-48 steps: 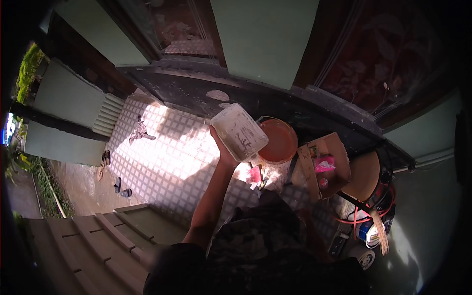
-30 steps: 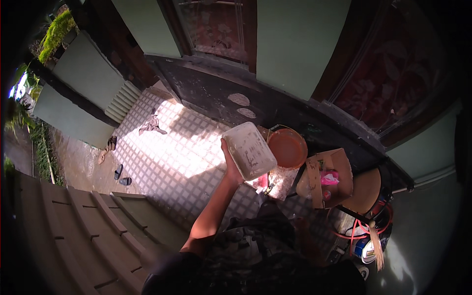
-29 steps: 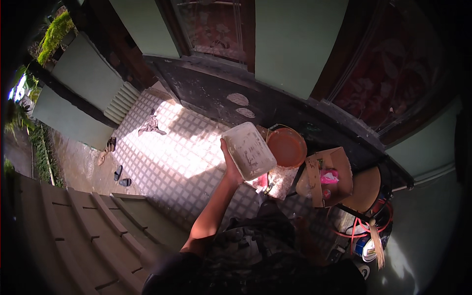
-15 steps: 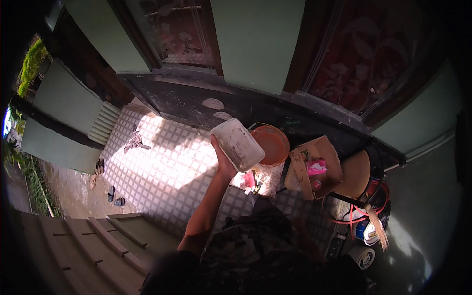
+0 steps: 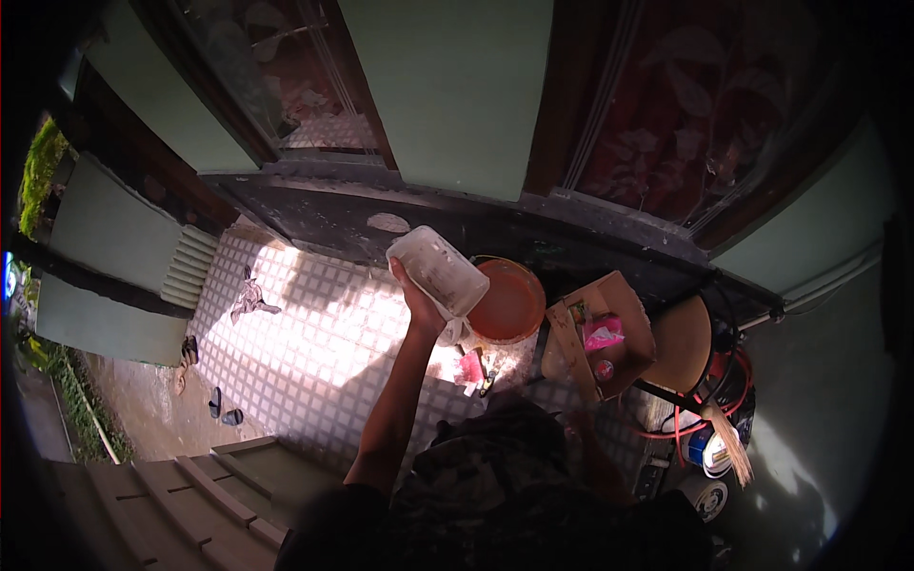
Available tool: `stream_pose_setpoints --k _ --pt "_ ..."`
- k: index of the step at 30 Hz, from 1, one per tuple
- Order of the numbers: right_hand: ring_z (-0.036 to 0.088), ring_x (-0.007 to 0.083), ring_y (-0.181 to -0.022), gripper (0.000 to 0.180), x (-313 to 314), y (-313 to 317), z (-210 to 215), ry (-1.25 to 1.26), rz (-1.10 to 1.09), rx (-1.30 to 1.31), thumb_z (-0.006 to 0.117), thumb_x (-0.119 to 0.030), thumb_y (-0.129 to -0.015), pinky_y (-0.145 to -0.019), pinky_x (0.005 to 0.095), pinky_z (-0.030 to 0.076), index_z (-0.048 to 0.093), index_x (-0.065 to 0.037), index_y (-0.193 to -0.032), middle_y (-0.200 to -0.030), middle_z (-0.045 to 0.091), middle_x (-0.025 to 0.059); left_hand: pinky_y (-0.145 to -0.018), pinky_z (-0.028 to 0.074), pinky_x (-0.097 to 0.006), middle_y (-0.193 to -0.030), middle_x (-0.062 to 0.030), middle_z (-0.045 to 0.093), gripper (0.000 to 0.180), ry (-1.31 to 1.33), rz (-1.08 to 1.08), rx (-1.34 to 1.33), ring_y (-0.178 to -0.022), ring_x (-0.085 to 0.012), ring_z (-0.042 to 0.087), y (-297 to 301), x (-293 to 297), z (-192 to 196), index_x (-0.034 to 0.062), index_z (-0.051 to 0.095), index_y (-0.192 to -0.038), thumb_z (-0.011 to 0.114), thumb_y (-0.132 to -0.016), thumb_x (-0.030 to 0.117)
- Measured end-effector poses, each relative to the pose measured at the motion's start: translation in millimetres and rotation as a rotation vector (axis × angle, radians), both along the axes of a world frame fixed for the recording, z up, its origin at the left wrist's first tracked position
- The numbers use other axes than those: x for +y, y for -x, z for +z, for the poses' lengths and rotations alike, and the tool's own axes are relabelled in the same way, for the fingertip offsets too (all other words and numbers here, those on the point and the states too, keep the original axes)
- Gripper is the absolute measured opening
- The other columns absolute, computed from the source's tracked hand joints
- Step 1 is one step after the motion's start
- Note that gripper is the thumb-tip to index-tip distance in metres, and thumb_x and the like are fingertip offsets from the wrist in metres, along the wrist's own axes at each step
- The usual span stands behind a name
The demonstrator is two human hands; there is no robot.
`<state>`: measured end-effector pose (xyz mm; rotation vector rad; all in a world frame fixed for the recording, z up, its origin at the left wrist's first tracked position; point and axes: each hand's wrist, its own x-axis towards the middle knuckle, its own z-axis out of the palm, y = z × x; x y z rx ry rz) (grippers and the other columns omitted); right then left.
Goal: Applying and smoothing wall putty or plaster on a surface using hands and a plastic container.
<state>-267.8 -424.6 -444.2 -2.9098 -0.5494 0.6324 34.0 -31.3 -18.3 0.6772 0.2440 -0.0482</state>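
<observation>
My left hand (image 5: 422, 310) is closed on the edge of a whitish rectangular plastic tub (image 5: 440, 268), its inside smeared with brown stains. The tub is held tilted, just left of an orange-brown bucket (image 5: 507, 306) and overlapping its rim in the view. Below the tub, a pink-red piece (image 5: 469, 367) lies on a pale, splattered patch of floor, with a small dark-handled tool (image 5: 488, 383) close by. My right hand (image 5: 579, 430) is low beside my body in deep shadow, and its fingers cannot be made out.
Right of the bucket stands a cardboard box (image 5: 624, 357) with a pink packet (image 5: 602, 333) inside, beside a round-seated chair (image 5: 684, 344). A broom (image 5: 728, 443), a red hose and a paint can (image 5: 712, 452) are farther right. Slippers (image 5: 215, 402) and a rag (image 5: 252, 299) lie left.
The view has shifted a little. My left hand still holds the tub, which has tilted further and shows more of its underside edge near the bucket. My right arm stays low.
</observation>
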Motion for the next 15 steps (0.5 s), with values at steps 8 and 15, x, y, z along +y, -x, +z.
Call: stream_pose_setpoints --k 8,15 --pt "0.061 0.0203 -0.062 0.009 3 -34 34 -0.01 -0.047 0.032 0.063 -0.024 -0.065 -0.061 0.0399 0.049 0.062 -0.016 -0.061 -0.071 0.063 0.0013 -0.097 0.039 -0.048 -0.131 -0.0097 0.041 0.084 0.042 0.008 0.003 -0.117 -0.0301 0.044 -19 11 -13 0.0161 0.032 -0.136 0.029 -0.078 0.078" --pt "0.06 0.021 -0.063 0.012 -28 -2 -18 -0.253 -0.156 -0.291 0.062 -0.026 -0.069 -0.057 0.038 0.048 0.06 -0.014 -0.071 -0.071 0.061 0.0035 -0.097 0.039 -0.047 -0.129 -0.0093 0.043 0.085 0.053 -0.041 0.018 -0.115 -0.029 0.045 -30 -3 -17 0.0145 0.034 -0.135 0.03 -0.078 0.078"
